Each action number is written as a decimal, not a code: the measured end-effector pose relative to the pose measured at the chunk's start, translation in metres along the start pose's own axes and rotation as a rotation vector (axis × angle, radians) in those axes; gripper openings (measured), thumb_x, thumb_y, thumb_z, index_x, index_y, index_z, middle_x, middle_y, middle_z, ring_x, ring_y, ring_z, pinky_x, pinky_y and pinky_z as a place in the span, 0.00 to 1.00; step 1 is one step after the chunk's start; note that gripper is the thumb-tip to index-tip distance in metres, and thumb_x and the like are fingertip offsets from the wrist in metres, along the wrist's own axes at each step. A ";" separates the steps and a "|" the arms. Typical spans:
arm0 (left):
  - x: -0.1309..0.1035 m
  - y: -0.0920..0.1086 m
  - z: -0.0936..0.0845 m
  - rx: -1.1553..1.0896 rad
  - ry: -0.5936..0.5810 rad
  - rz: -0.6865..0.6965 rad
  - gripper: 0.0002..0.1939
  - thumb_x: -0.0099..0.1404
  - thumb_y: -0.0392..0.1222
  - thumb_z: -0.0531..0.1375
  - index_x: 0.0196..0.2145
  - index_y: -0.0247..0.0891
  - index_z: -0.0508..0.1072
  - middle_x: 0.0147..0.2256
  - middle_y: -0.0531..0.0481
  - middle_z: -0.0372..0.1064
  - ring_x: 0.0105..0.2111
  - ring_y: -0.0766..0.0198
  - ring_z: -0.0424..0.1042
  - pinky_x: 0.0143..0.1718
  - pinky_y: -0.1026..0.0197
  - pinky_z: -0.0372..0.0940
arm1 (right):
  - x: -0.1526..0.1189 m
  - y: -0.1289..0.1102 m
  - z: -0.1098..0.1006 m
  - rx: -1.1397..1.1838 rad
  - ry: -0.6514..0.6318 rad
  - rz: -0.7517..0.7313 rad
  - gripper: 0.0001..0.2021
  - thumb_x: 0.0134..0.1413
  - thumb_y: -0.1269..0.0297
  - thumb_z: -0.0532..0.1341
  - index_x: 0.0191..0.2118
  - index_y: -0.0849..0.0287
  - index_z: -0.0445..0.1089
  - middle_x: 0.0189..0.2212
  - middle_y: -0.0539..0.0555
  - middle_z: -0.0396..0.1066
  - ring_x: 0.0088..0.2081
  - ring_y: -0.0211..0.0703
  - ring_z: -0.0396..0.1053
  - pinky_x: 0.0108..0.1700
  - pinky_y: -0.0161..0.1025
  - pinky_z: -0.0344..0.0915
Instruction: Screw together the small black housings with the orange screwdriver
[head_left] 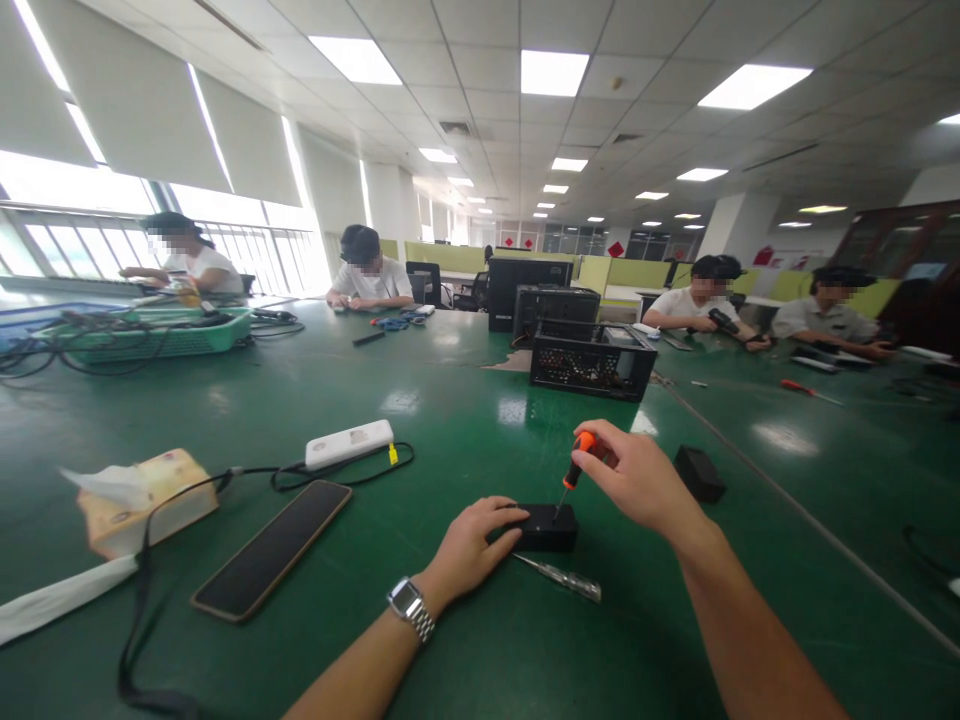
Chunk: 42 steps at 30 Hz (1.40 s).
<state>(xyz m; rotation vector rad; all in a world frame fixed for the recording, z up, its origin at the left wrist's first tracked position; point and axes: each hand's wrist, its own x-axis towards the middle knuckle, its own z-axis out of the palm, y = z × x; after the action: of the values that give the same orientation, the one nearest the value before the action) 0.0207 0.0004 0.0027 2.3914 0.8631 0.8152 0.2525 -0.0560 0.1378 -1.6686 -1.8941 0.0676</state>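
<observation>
A small black box [553, 530] lies on the green table in front of me. My left hand [476, 545] presses on its left end, fingers over the top and thumb along the near side. In my right hand [626, 470] is an orange-and-black screwdriver [577, 462], pinched by its handle. Its shaft points down and the tip meets the top of the box. A second screwdriver with a clear handle [574, 580] rests just on the near side of the box. Farther right stands another black block [699, 472], apart from both hands.
Left of my hands lie a phone [274, 548], a white power bank [349, 444] with a cable, and a tissue pack [161, 500]. Open computer cases [592, 362] stand ahead. A green basket [154, 340] holds cables. Several people sit around the table; a red screwdriver [810, 391] lies right.
</observation>
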 end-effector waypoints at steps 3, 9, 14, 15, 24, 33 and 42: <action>0.000 0.001 0.000 -0.008 0.002 0.014 0.15 0.68 0.42 0.56 0.51 0.48 0.73 0.51 0.49 0.69 0.49 0.57 0.69 0.53 0.55 0.64 | 0.000 -0.006 0.005 0.028 -0.008 -0.024 0.10 0.57 0.57 0.56 0.42 0.52 0.69 0.24 0.47 0.70 0.23 0.39 0.64 0.27 0.34 0.55; -0.001 0.000 0.000 -0.010 0.008 0.008 0.14 0.67 0.42 0.57 0.50 0.47 0.73 0.50 0.49 0.69 0.49 0.57 0.69 0.52 0.55 0.64 | 0.000 -0.010 0.010 0.003 -0.015 -0.029 0.10 0.57 0.57 0.56 0.42 0.52 0.68 0.24 0.48 0.70 0.23 0.40 0.64 0.26 0.34 0.54; 0.000 0.001 0.000 -0.017 0.008 0.010 0.14 0.68 0.43 0.56 0.50 0.47 0.73 0.50 0.48 0.69 0.49 0.57 0.69 0.52 0.55 0.64 | 0.000 -0.009 0.008 -0.012 -0.036 -0.034 0.10 0.56 0.59 0.55 0.42 0.52 0.69 0.26 0.48 0.71 0.24 0.40 0.65 0.28 0.34 0.55; 0.000 0.001 0.000 -0.018 0.006 0.009 0.14 0.68 0.43 0.56 0.50 0.47 0.73 0.50 0.49 0.69 0.49 0.57 0.69 0.52 0.55 0.64 | 0.000 -0.009 0.006 -0.023 -0.046 -0.037 0.10 0.56 0.59 0.55 0.42 0.52 0.69 0.26 0.47 0.71 0.24 0.40 0.65 0.28 0.34 0.54; -0.001 0.002 0.000 -0.011 -0.001 -0.001 0.15 0.68 0.43 0.56 0.51 0.48 0.73 0.51 0.48 0.69 0.49 0.56 0.69 0.53 0.54 0.64 | -0.013 -0.023 -0.003 -0.156 -0.038 -0.089 0.11 0.57 0.54 0.56 0.38 0.51 0.72 0.27 0.49 0.73 0.26 0.39 0.66 0.27 0.34 0.50; -0.002 0.003 -0.001 -0.009 0.010 -0.019 0.15 0.67 0.41 0.57 0.51 0.49 0.73 0.51 0.49 0.69 0.50 0.56 0.69 0.54 0.54 0.63 | -0.010 -0.028 0.015 -0.192 0.111 0.016 0.22 0.55 0.43 0.56 0.21 0.56 0.62 0.17 0.48 0.64 0.20 0.36 0.57 0.24 0.34 0.44; -0.001 0.008 -0.001 0.017 0.018 -0.005 0.14 0.66 0.39 0.58 0.48 0.46 0.74 0.54 0.47 0.66 0.53 0.54 0.66 0.56 0.51 0.62 | 0.007 0.047 0.012 0.105 0.116 0.152 0.14 0.56 0.51 0.56 0.38 0.56 0.70 0.28 0.50 0.73 0.29 0.42 0.69 0.30 0.35 0.58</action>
<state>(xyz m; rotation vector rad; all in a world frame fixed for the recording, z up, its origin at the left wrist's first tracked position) 0.0224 -0.0059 0.0076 2.3989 0.8859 0.8323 0.2881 -0.0356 0.1116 -1.7046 -1.6492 0.1256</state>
